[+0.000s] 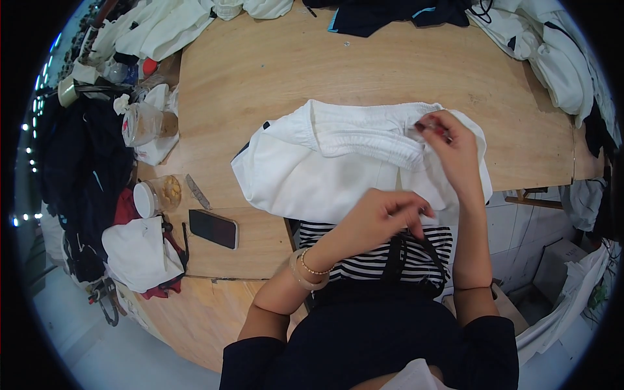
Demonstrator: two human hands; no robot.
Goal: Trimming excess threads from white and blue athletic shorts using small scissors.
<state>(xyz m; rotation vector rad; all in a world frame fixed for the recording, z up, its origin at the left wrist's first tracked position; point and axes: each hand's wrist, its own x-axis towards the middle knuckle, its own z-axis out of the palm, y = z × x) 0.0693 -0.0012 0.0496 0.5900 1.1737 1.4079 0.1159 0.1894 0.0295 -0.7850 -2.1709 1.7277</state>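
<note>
White garment (302,182), puckered waistband (370,144), probably elastic

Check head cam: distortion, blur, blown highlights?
Head view: black fisheye border rounds the corners, wooden table bows near the rim; left hand and right hand look slightly soft, possibly motion; white garment bright but folds readable; bright spots dot left rim.

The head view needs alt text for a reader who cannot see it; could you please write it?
A white garment with a gathered waistband lies on a wooden table, the person's right hand at the waistband and left hand over the garment's near edge. A phone and a clear jar are to the left; white and navy garments line the far edge.
</note>
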